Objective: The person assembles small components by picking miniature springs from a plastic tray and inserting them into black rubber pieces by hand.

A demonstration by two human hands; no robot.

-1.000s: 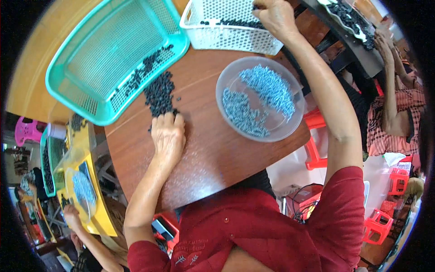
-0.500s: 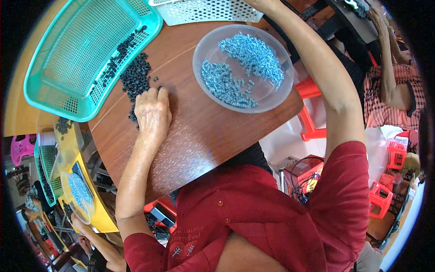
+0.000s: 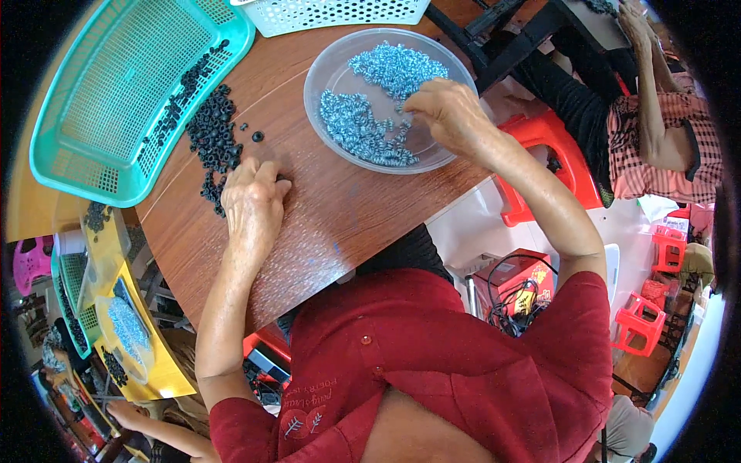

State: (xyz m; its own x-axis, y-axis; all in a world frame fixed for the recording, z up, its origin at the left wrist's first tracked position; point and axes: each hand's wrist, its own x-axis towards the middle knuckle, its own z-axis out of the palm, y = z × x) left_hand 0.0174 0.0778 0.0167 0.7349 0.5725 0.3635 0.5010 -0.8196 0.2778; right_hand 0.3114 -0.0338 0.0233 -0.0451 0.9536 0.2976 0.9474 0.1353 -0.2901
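Observation:
My left hand (image 3: 253, 199) rests on the brown table with its fingers curled; a small black piece shows at its thumb and index finger. Beside it lies a heap of small black ring-like pieces (image 3: 212, 130), with a loose black piece (image 3: 257, 136) just beyond the knuckles. My right hand (image 3: 454, 116) reaches over a clear round bowl (image 3: 315, 127), fingertips pinched together at the edge of the springs. Two piles of small blue-silver springs lie in that bowl, a far pile (image 3: 397, 68) and a near pile (image 3: 355, 127). Whatever the right fingertips hold is hidden.
A turquoise mesh basket (image 3: 58, 147) with black pieces along one side stands at the left. A white perforated basket (image 3: 336, 14) sits at the table's far edge. Right of the table are a red stool (image 3: 567, 154) and another person (image 3: 656, 147). More workers' trays stand lower left.
My right hand has come back from the white basket to the springs in the bowl. The left hand has shifted slightly nearer, off the black heap, with a black piece at its fingertips.

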